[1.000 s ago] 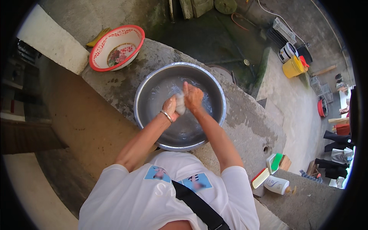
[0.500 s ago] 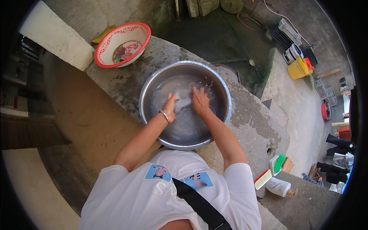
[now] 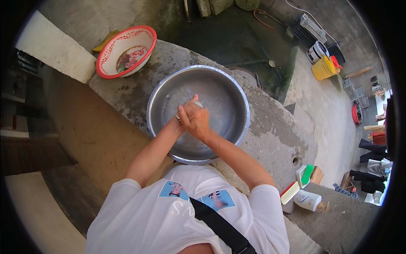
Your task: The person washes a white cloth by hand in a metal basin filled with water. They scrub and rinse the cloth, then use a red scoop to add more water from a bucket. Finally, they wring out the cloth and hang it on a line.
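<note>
A large round steel basin [image 3: 241, 97] stands on the concrete ledge in front of me, with some cloudy water and whitish streaks inside. Over its middle, my right hand [image 3: 196, 120] is closed over my left hand [image 3: 191, 101], its thumb near the bracelet [image 3: 178, 118] on my left wrist. Most of the left hand is hidden beneath; one digit sticks out at the far side. Beside it peeks a small whitish, wet-looking bit [image 3: 198, 104], whose kind I cannot make out. The left fingers seem closed around something there.
A red-rimmed white enamel basin [image 3: 101, 63] with a flower pattern stands at the far left. To the right are a white pump bottle [image 3: 307, 200], a green brush [image 3: 307, 173] and a drain hole [image 3: 295, 161]. Further off are a yellow bucket [image 3: 323, 69] and crates [image 3: 313, 27].
My hands were apart in the basin, either side of a whitish wet thing. The right hand has moved left onto the left hand. The whole view has shifted slightly.
</note>
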